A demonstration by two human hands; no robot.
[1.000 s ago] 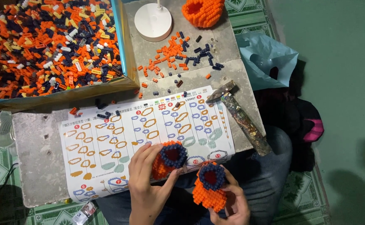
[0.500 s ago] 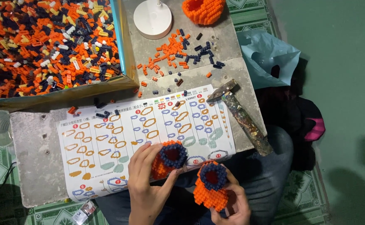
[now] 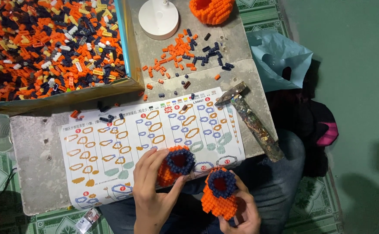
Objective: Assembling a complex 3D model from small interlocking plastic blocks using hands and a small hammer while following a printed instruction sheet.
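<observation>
Left hand (image 3: 152, 190), right hand (image 3: 241, 214) — fingers each clasping an orange brick-built cup with dark-blue rim (image 3: 175, 164), (image 3: 219, 193) — best mated rims squarely aligned.

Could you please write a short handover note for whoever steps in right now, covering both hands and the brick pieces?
Left hand: grips an orange brick piece with a dark blue ring top, resting on the instruction sheet.
Right hand: holds a second orange piece with a dark blue ring over the lap.
Around: box of loose bricks far left, scattered bricks on the table, a third orange built piece at the far edge, a hammer on the right.
Done: two similar pieces are built.
Left: they are apart, not joined.
</observation>
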